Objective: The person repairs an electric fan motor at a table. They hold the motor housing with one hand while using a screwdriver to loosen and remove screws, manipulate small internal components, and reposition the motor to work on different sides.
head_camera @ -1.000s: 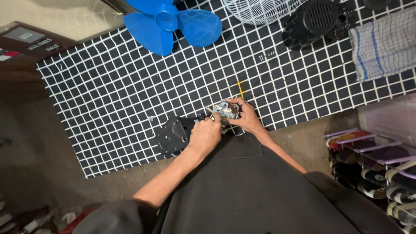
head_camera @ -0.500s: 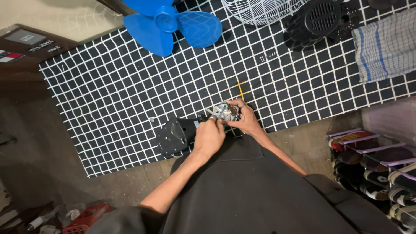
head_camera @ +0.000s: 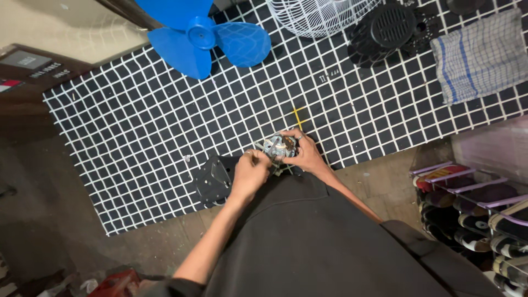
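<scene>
Black-and-white grid matting (head_camera: 137, 137) covers the floor where one person works a small metal fan motor (head_camera: 276, 146), held just above the mat's near edge at centre. The right hand (head_camera: 306, 155) wraps it from 3 o'clock, fingers clamped; the left hand (head_camera: 250, 173) pinches at its 8 o'clock side, fingers together. One black bracket plate (head_camera: 213, 179) lies just left. At 12 o'clock: one blue three-blade fan (head_camera: 202, 38), one white wire guard (head_camera: 319, 15), one black housing (head_camera: 388, 30), one checked cloth (head_camera: 479, 55).
</scene>
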